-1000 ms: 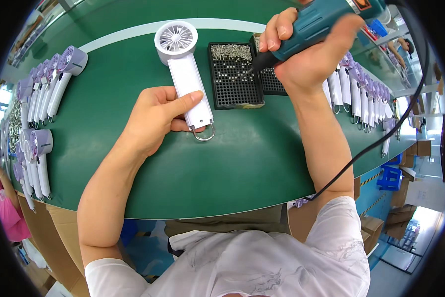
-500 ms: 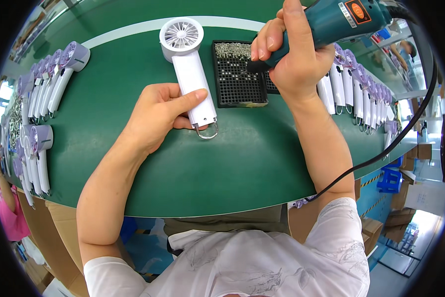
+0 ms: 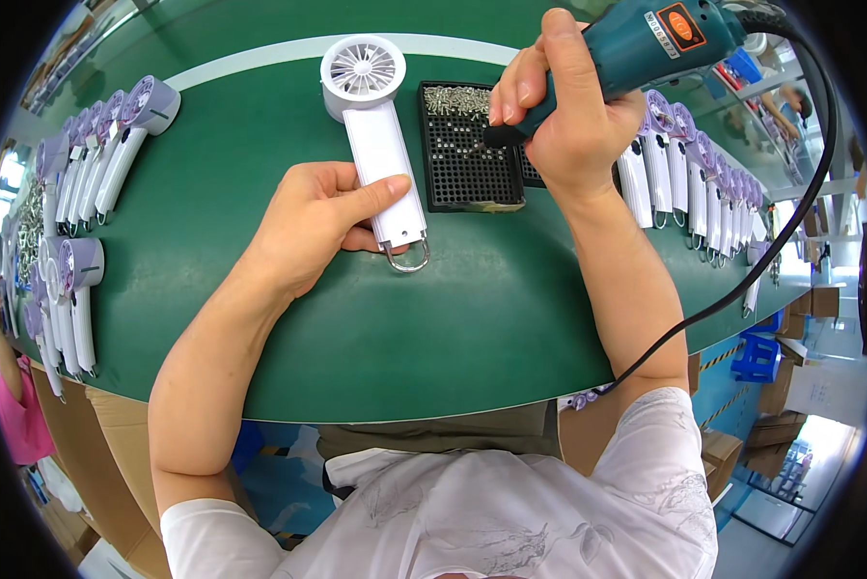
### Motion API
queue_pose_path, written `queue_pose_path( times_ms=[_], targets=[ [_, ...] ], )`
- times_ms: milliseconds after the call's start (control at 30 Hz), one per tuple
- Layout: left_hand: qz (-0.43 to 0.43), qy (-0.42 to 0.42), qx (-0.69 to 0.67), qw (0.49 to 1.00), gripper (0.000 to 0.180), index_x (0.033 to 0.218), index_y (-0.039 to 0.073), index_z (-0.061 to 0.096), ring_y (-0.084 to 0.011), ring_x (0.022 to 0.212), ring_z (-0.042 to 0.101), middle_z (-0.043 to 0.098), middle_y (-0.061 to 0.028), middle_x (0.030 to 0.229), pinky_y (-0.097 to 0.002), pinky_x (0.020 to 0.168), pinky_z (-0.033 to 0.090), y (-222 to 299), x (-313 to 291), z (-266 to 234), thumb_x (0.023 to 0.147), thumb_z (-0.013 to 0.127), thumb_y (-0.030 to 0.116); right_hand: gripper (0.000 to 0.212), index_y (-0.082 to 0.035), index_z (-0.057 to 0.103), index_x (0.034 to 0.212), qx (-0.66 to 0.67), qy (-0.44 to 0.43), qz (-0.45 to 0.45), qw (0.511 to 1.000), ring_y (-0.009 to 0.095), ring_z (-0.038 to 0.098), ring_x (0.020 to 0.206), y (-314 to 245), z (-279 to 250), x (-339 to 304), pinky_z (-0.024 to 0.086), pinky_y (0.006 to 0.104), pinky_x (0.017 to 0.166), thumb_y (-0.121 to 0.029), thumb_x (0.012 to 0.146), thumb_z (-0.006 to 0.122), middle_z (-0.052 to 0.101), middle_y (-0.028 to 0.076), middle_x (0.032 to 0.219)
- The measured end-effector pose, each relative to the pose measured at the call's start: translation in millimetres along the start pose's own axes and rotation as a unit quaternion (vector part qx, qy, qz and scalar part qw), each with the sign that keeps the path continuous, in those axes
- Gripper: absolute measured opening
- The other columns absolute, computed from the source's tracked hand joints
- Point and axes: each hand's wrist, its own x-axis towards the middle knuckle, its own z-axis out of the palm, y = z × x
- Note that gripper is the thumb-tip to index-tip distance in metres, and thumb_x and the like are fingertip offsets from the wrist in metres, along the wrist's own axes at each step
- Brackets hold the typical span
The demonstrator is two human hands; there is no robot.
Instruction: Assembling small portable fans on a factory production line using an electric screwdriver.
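Observation:
My left hand (image 3: 332,217) is closed around the handle of a white handheld fan (image 3: 380,159), thumb across its flat face. The fan's round grille head points away from me, and a metal loop hangs from the near end, beside a small hole. My right hand (image 3: 578,121) grips a teal electric screwdriver (image 3: 650,48), tilted with its dark nose down to the left. That nose is over a black screw tray (image 3: 472,159), its tip among the holes. Loose silver screws (image 3: 457,99) fill the tray's far end, and a few sit in the holes.
Rows of white and lilac fans stand on the left (image 3: 115,159) and right (image 3: 699,179) of the green table (image 3: 433,328). The screwdriver's black cable (image 3: 790,241) loops past my right forearm. A person in pink (image 3: 18,405) is at the far left. Blue stool (image 3: 756,359) and cartons are at right.
The fan in my left hand has shifted slightly right in view. The screwdriver has moved a little left, its nose still over the tray. Both grips are unchanged.

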Motion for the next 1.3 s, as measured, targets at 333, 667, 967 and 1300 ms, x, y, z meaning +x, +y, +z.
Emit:
queue_pose_path(
  times_ms=[333,667,967,1300],
  targets=[
    [0.004,-0.005,-0.008,1.000,0.039,0.106,-0.014,0.067,-0.0205,0.080,0.074,0.073,-0.0173,0.093,-0.0317,0.072,0.063,-2.3,0.8,-0.4,0.098,0.072,0.024,0.013,0.001,0.060,0.104,-0.026,-0.071,-0.053,0.996,0.017,0.054,0.048,3.1,-4.6,-2.5,0.050,0.0359,0.045,-0.012,0.102,0.060,0.054,0.006,0.061],
    [0.002,0.006,0.020,1.000,0.034,0.105,-0.009,0.068,-0.0193,0.077,0.074,0.073,-0.0150,0.093,-0.0321,0.071,0.063,-3.3,2.7,-1.3,0.100,0.069,0.025,0.036,-0.015,0.063,0.114,0.074,-0.250,-0.053,0.964,0.016,0.047,0.053,-46.4,7.5,-18.7,0.045,0.0343,0.050,-0.038,0.111,0.035,0.046,0.000,0.065],
    [0.016,0.012,0.000,1.000,0.037,0.098,-0.013,0.069,-0.0195,0.073,0.073,0.073,-0.0165,0.088,-0.0290,0.069,0.063,-4.7,2.9,-0.4,0.098,0.071,0.025,0.033,-0.016,0.054,0.118,0.076,-0.310,-0.023,0.947,0.017,0.049,0.055,-42.7,15.8,-38.7,0.048,0.0359,0.054,-0.042,0.113,0.035,0.051,0.001,0.069],
    [0.015,0.015,0.013,1.000,0.038,0.094,-0.012,0.069,-0.0188,0.073,0.073,0.073,-0.0166,0.086,-0.0279,0.067,0.062,-5.9,3.6,-1.8,0.098,0.072,0.026,0.031,-0.014,0.054,0.117,0.073,-0.316,-0.004,0.946,0.018,0.049,0.054,-36.4,15.8,-38.9,0.048,0.0364,0.052,-0.040,0.112,0.038,0.050,0.003,0.067]
  ],
)
